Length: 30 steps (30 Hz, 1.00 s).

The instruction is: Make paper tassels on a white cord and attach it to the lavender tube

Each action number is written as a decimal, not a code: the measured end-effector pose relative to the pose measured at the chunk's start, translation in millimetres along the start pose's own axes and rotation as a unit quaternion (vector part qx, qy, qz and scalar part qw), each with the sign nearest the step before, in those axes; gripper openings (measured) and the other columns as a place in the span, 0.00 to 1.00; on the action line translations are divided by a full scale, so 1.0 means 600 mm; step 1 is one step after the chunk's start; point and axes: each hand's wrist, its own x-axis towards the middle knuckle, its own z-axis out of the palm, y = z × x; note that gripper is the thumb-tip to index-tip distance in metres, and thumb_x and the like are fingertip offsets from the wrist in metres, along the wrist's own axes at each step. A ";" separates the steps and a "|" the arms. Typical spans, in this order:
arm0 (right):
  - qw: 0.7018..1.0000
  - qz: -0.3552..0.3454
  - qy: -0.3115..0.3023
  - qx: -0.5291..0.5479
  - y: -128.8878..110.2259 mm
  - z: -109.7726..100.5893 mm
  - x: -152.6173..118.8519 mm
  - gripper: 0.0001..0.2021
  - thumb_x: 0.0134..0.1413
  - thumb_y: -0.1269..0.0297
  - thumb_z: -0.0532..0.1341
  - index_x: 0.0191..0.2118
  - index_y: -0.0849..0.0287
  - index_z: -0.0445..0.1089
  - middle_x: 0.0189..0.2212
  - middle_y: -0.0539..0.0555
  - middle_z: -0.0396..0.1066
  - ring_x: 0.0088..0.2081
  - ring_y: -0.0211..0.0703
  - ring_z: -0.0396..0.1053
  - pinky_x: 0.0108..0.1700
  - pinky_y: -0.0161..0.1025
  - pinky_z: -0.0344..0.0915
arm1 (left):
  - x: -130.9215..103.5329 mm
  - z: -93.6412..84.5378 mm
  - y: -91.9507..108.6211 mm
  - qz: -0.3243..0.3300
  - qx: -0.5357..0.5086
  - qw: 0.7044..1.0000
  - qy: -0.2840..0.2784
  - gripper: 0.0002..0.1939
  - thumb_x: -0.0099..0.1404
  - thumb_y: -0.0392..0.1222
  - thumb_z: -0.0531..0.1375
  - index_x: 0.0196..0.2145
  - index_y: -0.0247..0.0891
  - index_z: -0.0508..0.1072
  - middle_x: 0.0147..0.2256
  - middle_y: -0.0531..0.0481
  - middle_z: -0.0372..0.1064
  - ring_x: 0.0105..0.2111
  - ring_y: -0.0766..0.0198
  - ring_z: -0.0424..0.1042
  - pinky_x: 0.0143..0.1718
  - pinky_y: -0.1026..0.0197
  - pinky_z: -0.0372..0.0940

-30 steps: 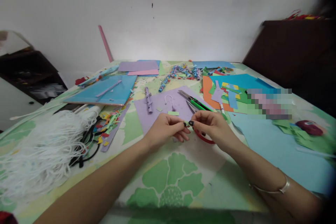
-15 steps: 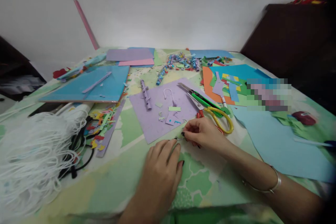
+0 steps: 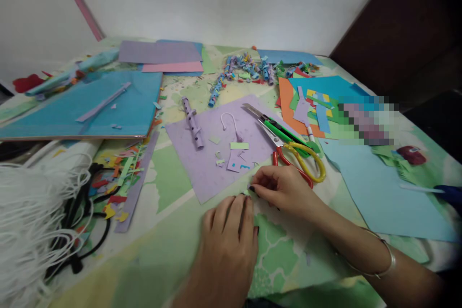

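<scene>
My left hand (image 3: pixel 227 238) lies palm down on the patterned tablecloth, its fingers stretched forward. A tiny pale scrap (image 3: pixel 246 192) shows at its fingertips. Just beyond, my right hand (image 3: pixel 283 187) is closed in a pinch, thumb against forefinger; whatever it holds is too small to name. Ahead of both hands is a lilac paper sheet (image 3: pixel 200 178), carrying a rolled lilac paper tube (image 3: pixel 193 125) with dark spots, a white cord (image 3: pixel 228 115) and a light green strip (image 3: pixel 239 146). Scissors (image 3: pixel 303 159) with red and yellow handles and a green box cutter (image 3: pixel 277 130) lie by my right hand.
A heap of white cord (image 3: pixel 32 211) and black-framed glasses (image 3: pixel 97 197) sit at left, below a blue folder (image 3: pixel 119 115). Paper-covered tubes (image 3: pixel 249 65) lie at the back. Coloured sheets, a pale blue sheet (image 3: pixel 382 202) and a dark red object (image 3: pixel 412 154) are at right.
The view has shifted, so the table's contents sit differently in the frame. My left hand has moved slightly to the right; my right hand keeps its pinch near the same spot.
</scene>
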 end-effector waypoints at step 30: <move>0.998 -0.005 0.044 -0.038 -0.004 0.024 -0.007 0.04 0.54 0.72 0.59 0.30 0.60 0.70 0.23 0.48 0.71 0.25 0.35 0.65 0.28 0.33 0.56 | 0.000 -0.018 -0.017 -0.096 -0.175 0.979 -0.035 0.18 0.65 0.29 0.51 0.54 0.32 0.61 0.46 0.40 0.70 0.48 0.55 0.66 0.48 0.52 0.67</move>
